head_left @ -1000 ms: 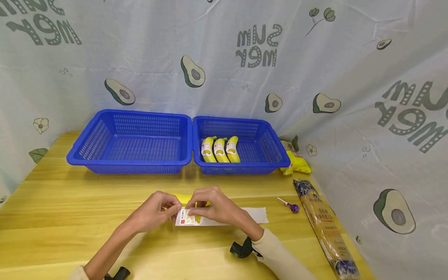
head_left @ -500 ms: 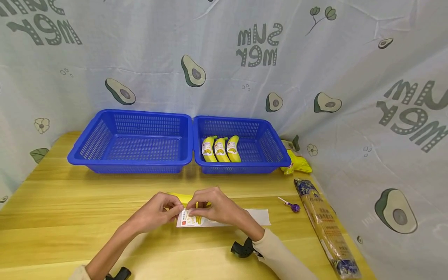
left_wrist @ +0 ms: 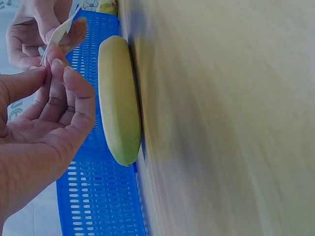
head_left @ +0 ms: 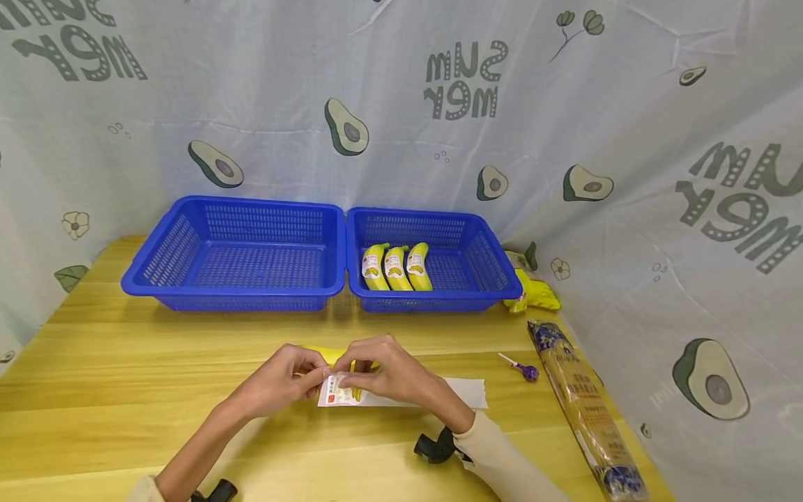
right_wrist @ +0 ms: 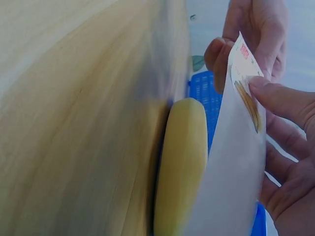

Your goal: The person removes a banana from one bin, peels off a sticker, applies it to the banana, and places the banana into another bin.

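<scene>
A white backing strip (head_left: 465, 392) bears a printed banana sticker (head_left: 335, 396) at its left end. My left hand (head_left: 276, 383) pinches that end between thumb and fingertips. Close beside it, my right hand (head_left: 392, 373) pinches the strip at the sticker, thumb on the printed face in the right wrist view. Whether the sticker's edge is lifted cannot be told. Just behind both hands a yellow banana (left_wrist: 118, 98) lies on the table, partly hidden by them in the head view; neither hand appears to touch it.
Two blue baskets stand at the back; the right basket (head_left: 439, 305) holds three bananas (head_left: 395, 268) with stickers, and the left basket (head_left: 238, 301) stands beside it. Rightward lie a purple lollipop (head_left: 529, 373), a long brown package (head_left: 586, 408) and a yellow packet (head_left: 536, 294).
The strip has shifted very slightly to the right in the head view. Both hands keep their pinch on it, and the baskets and bananas stay as they were.
</scene>
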Demonstrator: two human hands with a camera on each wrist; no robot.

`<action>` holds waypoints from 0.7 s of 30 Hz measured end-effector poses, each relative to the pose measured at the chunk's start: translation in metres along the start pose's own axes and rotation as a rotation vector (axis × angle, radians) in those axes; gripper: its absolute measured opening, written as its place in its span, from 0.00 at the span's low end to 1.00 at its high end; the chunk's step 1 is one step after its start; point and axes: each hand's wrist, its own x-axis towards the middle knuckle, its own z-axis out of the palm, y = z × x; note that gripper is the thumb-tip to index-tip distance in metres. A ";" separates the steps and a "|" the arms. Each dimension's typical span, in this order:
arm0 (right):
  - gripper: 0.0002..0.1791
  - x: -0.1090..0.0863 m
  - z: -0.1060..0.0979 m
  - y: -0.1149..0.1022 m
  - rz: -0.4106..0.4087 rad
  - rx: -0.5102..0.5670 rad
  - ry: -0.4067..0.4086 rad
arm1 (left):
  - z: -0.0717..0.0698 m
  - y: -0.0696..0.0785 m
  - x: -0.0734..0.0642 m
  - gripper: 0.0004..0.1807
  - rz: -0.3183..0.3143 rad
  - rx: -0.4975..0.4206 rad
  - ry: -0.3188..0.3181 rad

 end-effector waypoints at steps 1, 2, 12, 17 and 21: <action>0.08 0.000 0.000 0.000 -0.005 0.000 -0.001 | 0.000 0.000 0.000 0.11 0.004 -0.007 0.000; 0.08 0.000 0.001 0.000 -0.008 0.003 -0.004 | 0.001 0.000 0.000 0.11 0.009 -0.013 0.001; 0.05 0.003 0.001 -0.001 0.065 0.026 -0.043 | 0.003 -0.002 -0.001 0.11 0.018 -0.017 0.011; 0.04 0.003 0.000 0.001 0.088 0.035 -0.057 | 0.003 -0.003 -0.001 0.11 0.007 -0.003 0.020; 0.04 0.002 0.000 0.001 0.091 0.041 -0.085 | 0.005 -0.003 -0.002 0.11 -0.003 0.018 0.022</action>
